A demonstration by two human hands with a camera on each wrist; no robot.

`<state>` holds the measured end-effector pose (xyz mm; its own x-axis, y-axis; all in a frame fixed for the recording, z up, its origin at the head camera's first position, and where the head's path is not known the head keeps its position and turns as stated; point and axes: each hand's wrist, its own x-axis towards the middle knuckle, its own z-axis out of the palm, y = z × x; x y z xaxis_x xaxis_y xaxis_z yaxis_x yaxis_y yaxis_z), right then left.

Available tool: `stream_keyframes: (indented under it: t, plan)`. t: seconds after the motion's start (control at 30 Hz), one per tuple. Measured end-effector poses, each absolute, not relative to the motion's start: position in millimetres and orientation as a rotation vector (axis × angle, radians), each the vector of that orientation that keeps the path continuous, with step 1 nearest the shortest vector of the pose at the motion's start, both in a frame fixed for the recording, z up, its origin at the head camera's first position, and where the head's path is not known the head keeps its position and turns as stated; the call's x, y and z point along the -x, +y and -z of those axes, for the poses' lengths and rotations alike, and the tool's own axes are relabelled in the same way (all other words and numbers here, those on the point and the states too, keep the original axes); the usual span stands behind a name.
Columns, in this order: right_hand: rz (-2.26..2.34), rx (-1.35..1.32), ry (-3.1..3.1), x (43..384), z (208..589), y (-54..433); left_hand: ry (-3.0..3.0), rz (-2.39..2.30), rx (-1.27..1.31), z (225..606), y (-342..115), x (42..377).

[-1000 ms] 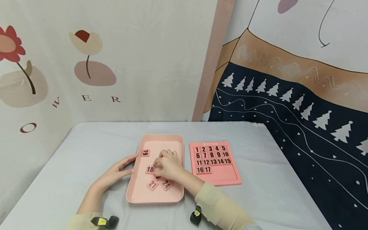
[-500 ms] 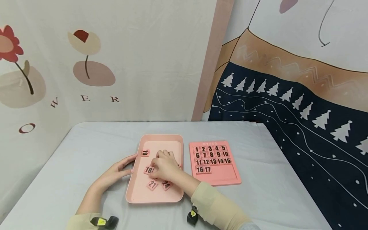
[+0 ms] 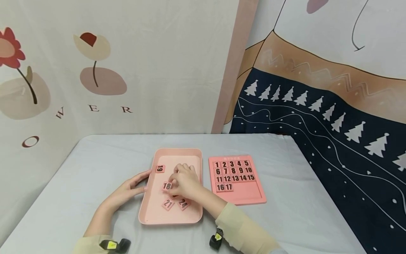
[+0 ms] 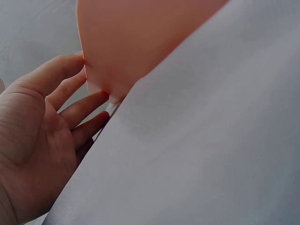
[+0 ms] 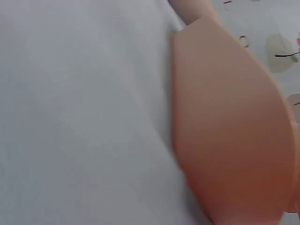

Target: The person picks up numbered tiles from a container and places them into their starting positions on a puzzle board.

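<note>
A pink tray [image 3: 171, 218] lies on the white-covered table. Inside it, my right hand [image 3: 184, 183] pinches the right edge of a number tile marked 18 [image 3: 166, 186] between thumb and finger. Tile 19 [image 3: 160, 168] lies sideways near the tray's left wall; tile 21 [image 3: 168, 204] and tile 24 [image 3: 183, 204] lie tilted below the hand, which partly covers another tile. My left hand [image 3: 128, 190] touches the tray's left side with extended fingers. In the left wrist view, its fingertips [image 4: 104, 96] meet the tray's outer wall [image 4: 126, 42]. The right wrist view mostly shows the tray's wall [image 5: 229, 117].
Right of the tray sits a pink number board [image 3: 247, 195], its tiles running from 1 to 17 in rows, with bare recess after 17. White cloth [image 3: 295, 211] covers the table. Printed fabric [image 3: 269, 109] hangs behind and to the right.
Tile 18 first shifts slightly left and tilts, then comes back right and straighter with my right hand. The left hand stays at the tray's side.
</note>
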<state>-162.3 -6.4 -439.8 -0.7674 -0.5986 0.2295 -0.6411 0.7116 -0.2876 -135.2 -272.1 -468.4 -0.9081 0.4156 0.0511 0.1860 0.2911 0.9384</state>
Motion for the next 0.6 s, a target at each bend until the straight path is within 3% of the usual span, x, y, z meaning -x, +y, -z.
stream_keyframes:
  t: [0.6]
  plan:
    - [-0.750,-1.076,-2.594,157.5,410.2,65.9,2.347,-1.665,-0.537,466.1,-272.5,135.8]
